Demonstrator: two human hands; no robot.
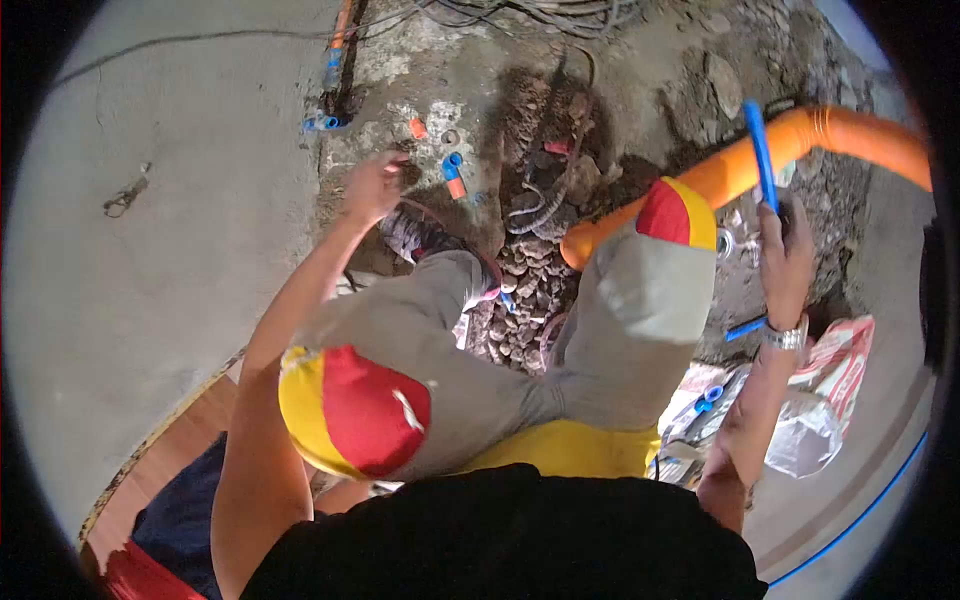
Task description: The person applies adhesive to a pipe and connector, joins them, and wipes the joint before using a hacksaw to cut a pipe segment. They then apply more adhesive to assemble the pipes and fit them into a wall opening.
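Note:
My right hand (786, 255) is closed round a length of blue pipe (762, 155), which points up and away from me beside the large orange pipe (735, 170). My left hand (373, 188) is held out above the ground past my knee, its fingers apart and nothing visible in them. Just right of it lies a blue elbow fitting (453, 164) with an orange end piece (457, 188). Farther off are a short orange piece (417, 128) and a small grey ring (449, 137).
Loose stones (520, 330) fill the trench between my legs, with a corrugated hose (552, 212) above them. Cables (560, 22) cross the far side. At right lie a short blue pipe (745, 328), blue fittings (707, 399) and a plastic bag (803, 432). Concrete floor (190, 270) spreads left.

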